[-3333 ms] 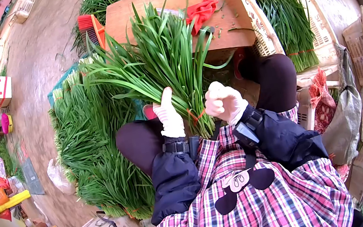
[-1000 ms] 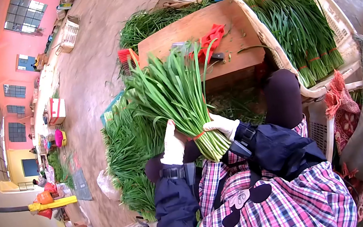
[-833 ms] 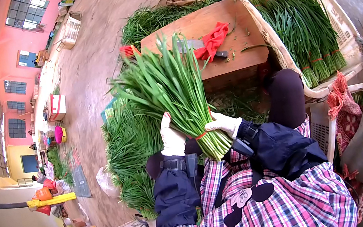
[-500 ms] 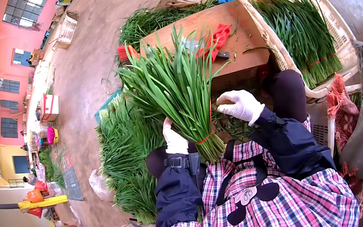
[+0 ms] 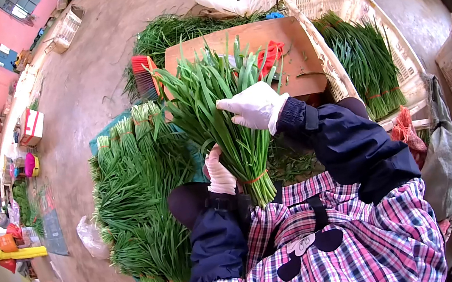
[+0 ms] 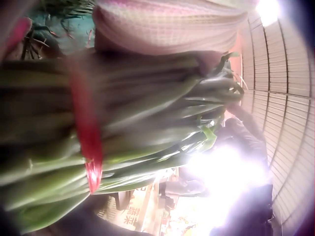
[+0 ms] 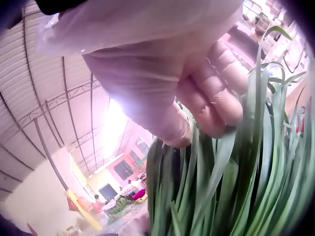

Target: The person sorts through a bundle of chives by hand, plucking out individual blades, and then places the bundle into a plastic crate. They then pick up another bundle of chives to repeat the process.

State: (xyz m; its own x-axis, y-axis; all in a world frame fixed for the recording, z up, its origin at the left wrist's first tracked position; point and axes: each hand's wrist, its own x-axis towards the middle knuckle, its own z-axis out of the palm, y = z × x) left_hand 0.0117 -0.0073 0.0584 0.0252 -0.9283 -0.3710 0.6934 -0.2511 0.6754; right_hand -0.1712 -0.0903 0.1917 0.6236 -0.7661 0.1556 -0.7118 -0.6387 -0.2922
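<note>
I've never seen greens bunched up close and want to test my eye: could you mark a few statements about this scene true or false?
1. The left hand holds the bundle. True.
2. The band round the bundle is blue. False: it is red.
3. The right hand is down at the cut ends of the stalks. False: it is up by the leaves.
4. Greens lie in the crate beside the wooden table. True.
5. The red cloth lies on the floor. False: it is on the table.
</note>
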